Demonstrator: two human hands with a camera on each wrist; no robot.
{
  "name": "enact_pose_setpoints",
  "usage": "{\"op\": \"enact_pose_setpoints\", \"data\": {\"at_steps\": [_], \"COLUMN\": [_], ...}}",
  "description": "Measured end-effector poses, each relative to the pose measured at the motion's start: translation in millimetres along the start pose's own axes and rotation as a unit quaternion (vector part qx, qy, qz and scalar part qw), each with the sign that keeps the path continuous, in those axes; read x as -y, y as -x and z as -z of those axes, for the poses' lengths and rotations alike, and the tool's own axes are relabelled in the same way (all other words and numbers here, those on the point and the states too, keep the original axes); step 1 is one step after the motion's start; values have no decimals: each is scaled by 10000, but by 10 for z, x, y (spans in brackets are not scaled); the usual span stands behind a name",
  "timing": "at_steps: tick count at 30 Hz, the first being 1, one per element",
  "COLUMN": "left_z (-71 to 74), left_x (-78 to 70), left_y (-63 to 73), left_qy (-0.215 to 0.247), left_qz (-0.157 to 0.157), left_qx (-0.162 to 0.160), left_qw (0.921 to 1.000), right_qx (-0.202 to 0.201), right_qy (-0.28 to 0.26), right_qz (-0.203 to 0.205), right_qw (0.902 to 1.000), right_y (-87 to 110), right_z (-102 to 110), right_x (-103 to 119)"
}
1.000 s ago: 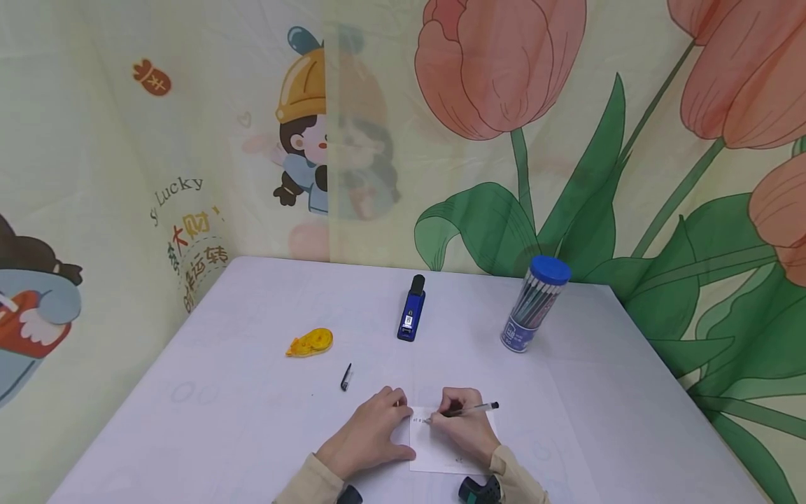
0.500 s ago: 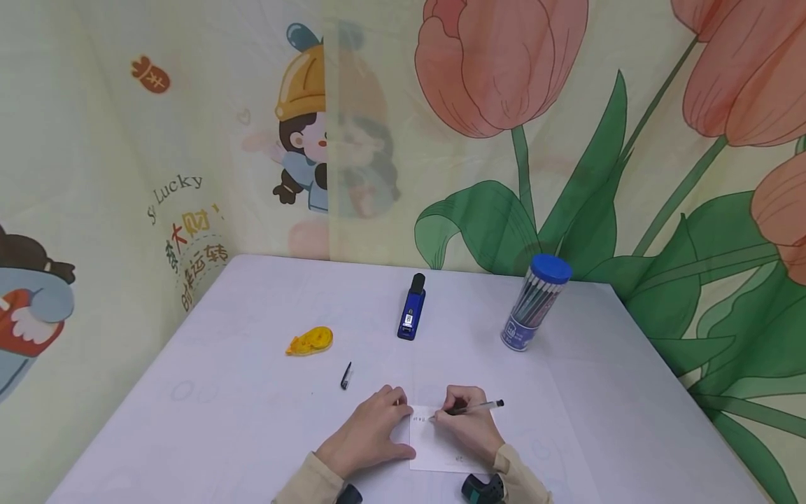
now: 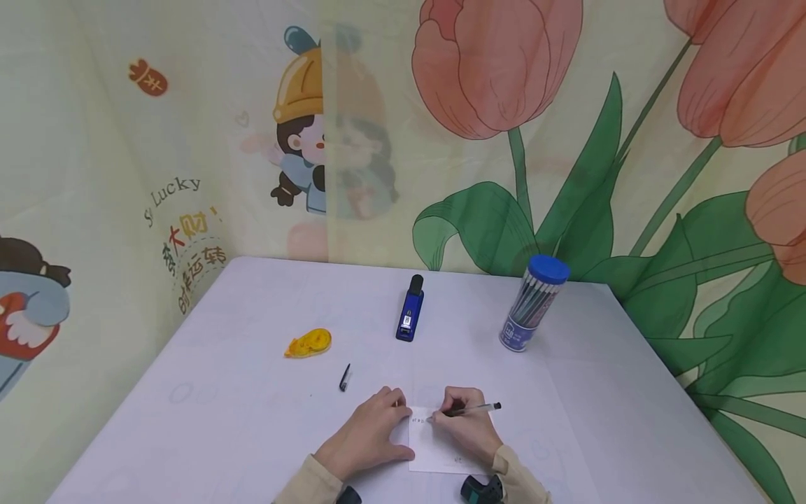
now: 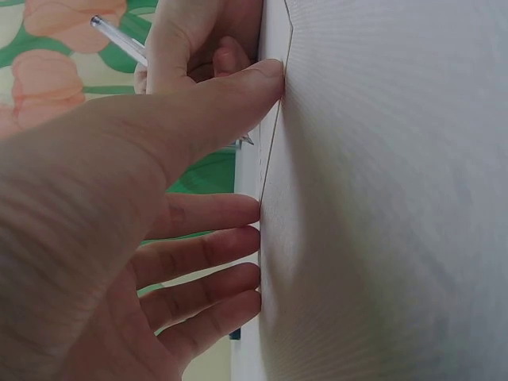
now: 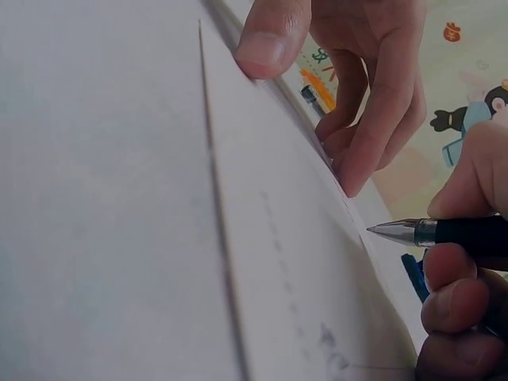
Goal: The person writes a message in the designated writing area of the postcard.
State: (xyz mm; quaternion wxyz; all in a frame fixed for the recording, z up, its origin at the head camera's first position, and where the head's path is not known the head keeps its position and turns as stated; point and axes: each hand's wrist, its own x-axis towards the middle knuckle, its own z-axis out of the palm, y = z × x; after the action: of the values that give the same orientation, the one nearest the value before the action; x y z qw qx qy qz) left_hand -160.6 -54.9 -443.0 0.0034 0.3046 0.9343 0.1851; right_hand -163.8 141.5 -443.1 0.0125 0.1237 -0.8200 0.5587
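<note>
A small white sheet of paper (image 3: 434, 453) lies at the near middle of the table, with a short row of dark marks near its top left. My right hand (image 3: 471, 430) grips a clear-barrelled gel pen (image 3: 476, 409) with a black end. In the right wrist view the metal pen tip (image 5: 397, 231) points down close over the sheet, near its upper part. My left hand (image 3: 370, 432) rests at the paper's left edge. There its thumb (image 4: 258, 75) touches the edge, and the other fingers (image 4: 214, 214) reach down to the surface, holding nothing.
A black pen cap (image 3: 344, 378) lies beyond my left hand, with a yellow correction tape (image 3: 308, 344) farther left. Toward the back are a blue stapler (image 3: 411, 309) and a blue-lidded tub of pens (image 3: 534, 304). A printed curtain (image 3: 378, 231) hangs behind the white table (image 3: 220, 392).
My right hand and the pen have shifted slightly to the right along the row, and the row of marks has grown a little. The left hand stays at the paper's edge.
</note>
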Motion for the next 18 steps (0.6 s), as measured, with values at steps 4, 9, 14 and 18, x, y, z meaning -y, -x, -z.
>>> {"op": "enact_pose_setpoints", "data": {"at_steps": [4,9,14,18], "left_z": [-4,-4,-3,-13], "left_x": [4,3,-2,-2], "left_y": [-1,6,8,1], "left_qy": [6,8,3,-7], "left_qz": [-14,-2,-16,26], "left_qx": [-6,-15,-24,-1], "left_qw": [10000,10000,10000,10000], "right_qx": [-17,-13,-14,-39], "right_qy": [64,132,182,183], "right_qz": [55,123,174,235], "right_qw": [10000,9998,9997,9995], "right_y": [2,2,6,9], "right_z": [-8,-16,-14,-9], "right_x": [3,-12,-17,-12]}}
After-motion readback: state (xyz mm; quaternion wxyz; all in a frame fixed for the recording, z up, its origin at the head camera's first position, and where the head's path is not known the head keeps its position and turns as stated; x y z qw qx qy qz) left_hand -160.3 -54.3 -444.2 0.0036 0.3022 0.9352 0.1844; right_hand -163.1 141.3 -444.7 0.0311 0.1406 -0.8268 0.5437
